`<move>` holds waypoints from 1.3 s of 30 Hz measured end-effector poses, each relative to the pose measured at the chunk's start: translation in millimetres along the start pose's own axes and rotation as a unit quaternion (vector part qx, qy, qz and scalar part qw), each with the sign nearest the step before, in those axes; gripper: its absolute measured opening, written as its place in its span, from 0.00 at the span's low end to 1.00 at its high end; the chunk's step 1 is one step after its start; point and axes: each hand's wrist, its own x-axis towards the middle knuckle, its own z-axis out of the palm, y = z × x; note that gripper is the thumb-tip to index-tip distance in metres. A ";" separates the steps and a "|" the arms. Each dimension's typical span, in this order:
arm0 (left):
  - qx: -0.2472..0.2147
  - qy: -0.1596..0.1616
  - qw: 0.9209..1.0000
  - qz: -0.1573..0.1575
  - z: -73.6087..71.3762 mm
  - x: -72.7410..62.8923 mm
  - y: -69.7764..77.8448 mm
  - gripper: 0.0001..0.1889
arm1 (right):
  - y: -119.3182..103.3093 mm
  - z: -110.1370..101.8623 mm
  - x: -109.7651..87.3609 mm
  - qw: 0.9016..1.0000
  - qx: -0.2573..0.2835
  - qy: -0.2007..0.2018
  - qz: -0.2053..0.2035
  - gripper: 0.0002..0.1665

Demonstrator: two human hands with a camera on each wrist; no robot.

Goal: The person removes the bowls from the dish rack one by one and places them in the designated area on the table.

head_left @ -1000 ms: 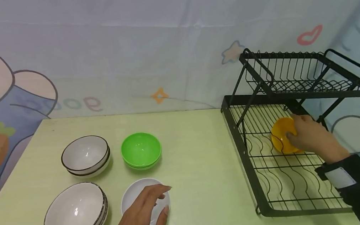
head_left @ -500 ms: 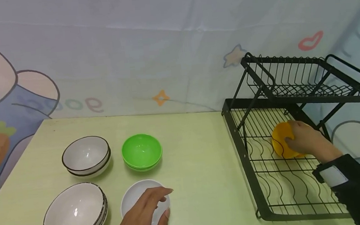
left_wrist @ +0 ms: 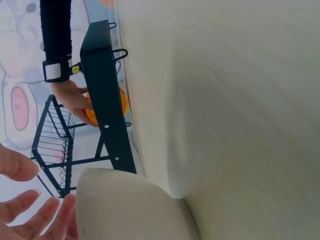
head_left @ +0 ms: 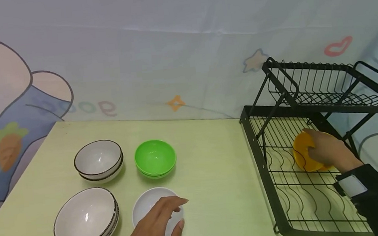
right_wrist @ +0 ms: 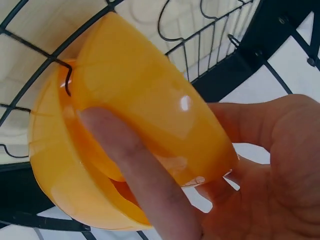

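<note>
In the head view my right hand (head_left: 330, 148) grips an orange bowl (head_left: 302, 152) on the lower tier of the black dish rack (head_left: 264, 171). The right wrist view shows this bowl (right_wrist: 155, 100) standing on its side, thumb and fingers around it, its rim tucked into a second orange bowl (right_wrist: 47, 155) that leans among the wires. My left hand (head_left: 156, 226) hovers over a small white bowl (head_left: 146, 204), fingers loosely bent and holding nothing. The left wrist view has the white bowl (left_wrist: 130, 205) right beside those fingers (left_wrist: 60, 220).
Stacked green bowls (head_left: 155, 157) stand behind the left hand. To the left are stacked black-rimmed white bowls (head_left: 98, 159) and larger speckle-rimmed bowls (head_left: 86, 218). The rack's upper tier (head_left: 331, 83) overhangs the back of the lower one. A printed cloth (head_left: 183, 58) hangs behind the table.
The head view has shifted, moving the whole scene slightly right and down. My right hand stays on the orange bowl, with more of the second bowl showing past it. The left hand holds its place.
</note>
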 end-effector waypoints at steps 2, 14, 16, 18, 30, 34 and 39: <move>-0.008 -0.004 1.000 0.005 0.9 0.7 -1.0 0.22 | 0.2 0.9 -0.6 1.000 0.012 0.001 0.006 0.42; -0.006 -0.013 1.000 -0.003 6.1 -0.4 -1.1 0.20 | 0.5 9.1 -0.5 0.997 -0.028 0.055 0.036 0.38; -0.004 -0.012 1.000 -0.003 6.9 -0.6 -1.6 0.20 | 1.9 10.5 0.7 0.996 -0.038 0.069 0.035 0.37; -0.001 -0.009 1.000 -0.002 7.8 -0.8 -2.4 0.20 | 3.5 11.4 2.1 0.995 -0.052 0.080 0.033 0.36; -0.014 -0.009 1.000 0.001 8.3 -1.1 -4.0 0.20 | -3.2 17.0 -2.7 0.984 -0.088 0.155 -0.006 0.37; -0.015 -0.012 1.000 0.005 8.9 -1.3 -3.6 0.20 | -6.7 18.3 -7.2 0.982 -0.085 0.169 -0.017 0.37; -0.023 -0.014 1.000 0.000 7.6 -1.6 -3.6 0.22 | -7.7 20.5 -9.3 0.976 -0.095 0.195 -0.027 0.37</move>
